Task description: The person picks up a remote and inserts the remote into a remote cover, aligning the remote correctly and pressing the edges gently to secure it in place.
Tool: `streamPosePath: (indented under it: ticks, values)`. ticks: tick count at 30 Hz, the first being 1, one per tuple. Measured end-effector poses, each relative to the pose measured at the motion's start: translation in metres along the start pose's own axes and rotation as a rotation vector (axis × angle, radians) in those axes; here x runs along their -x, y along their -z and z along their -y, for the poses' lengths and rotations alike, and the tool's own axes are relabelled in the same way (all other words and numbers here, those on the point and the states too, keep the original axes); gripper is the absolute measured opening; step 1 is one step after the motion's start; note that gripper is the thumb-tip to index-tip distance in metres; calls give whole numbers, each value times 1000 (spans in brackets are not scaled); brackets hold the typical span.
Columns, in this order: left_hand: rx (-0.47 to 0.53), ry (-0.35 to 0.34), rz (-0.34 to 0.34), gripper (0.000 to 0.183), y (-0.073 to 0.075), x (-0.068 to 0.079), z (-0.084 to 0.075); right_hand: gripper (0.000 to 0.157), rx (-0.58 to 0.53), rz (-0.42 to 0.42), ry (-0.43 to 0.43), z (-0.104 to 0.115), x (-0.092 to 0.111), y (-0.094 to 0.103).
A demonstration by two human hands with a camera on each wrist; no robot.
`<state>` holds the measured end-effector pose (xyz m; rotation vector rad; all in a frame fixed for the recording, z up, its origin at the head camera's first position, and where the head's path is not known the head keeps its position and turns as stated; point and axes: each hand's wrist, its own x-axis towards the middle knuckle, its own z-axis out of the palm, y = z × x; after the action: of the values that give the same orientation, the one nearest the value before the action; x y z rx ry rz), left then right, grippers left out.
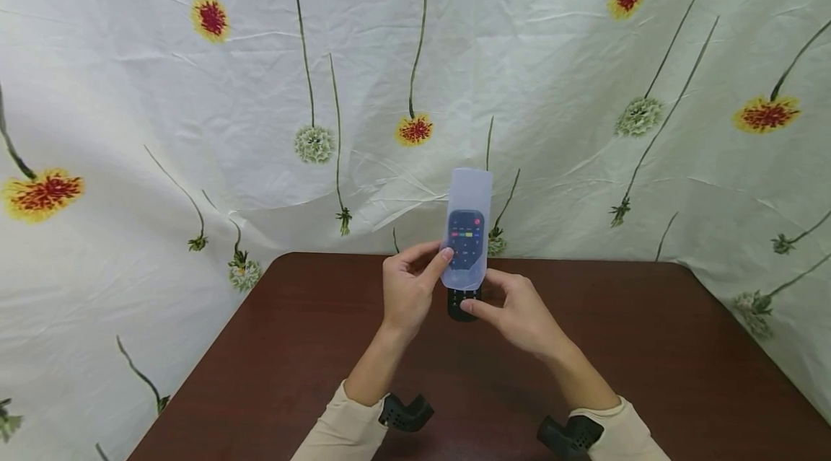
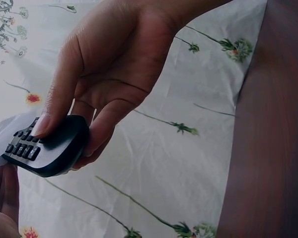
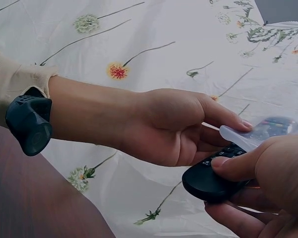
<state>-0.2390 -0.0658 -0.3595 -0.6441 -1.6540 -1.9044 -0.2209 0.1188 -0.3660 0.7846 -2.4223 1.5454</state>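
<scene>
A black remote control (image 1: 460, 312) stands nearly upright above the table, most of it inside a translucent plastic cover (image 1: 470, 188). The keys show through the cover, and the remote's lower end sticks out below it. My left hand (image 1: 407, 289) pinches the cover's left edge, thumb on the front. My right hand (image 1: 524, 313) grips the bare lower end of the remote (image 2: 68, 141), its thumb over the keys and fingers behind. From the right wrist, the cover's open edge (image 3: 236, 139) lies around the remote, between both hands. The cover's top part is unfilled.
Below the hands is a dark brown table (image 1: 311, 345). A white cloth (image 1: 552, 71) with printed flowers hangs behind it and along its sides. Each wrist carries a black camera mount (image 1: 406, 413) over a cream sleeve (image 1: 347, 421).
</scene>
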Motion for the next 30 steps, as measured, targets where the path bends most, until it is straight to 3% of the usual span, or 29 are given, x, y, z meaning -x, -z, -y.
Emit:
streamPosePath:
  ticks: [18, 30]
  values:
    - [-73, -10, 43, 18, -3, 2, 3, 46, -39, 13, -19, 1, 1, 1]
    - [-53, -1, 71, 18, -4, 3, 5, 46, -35, 2, -3, -1, 0, 3]
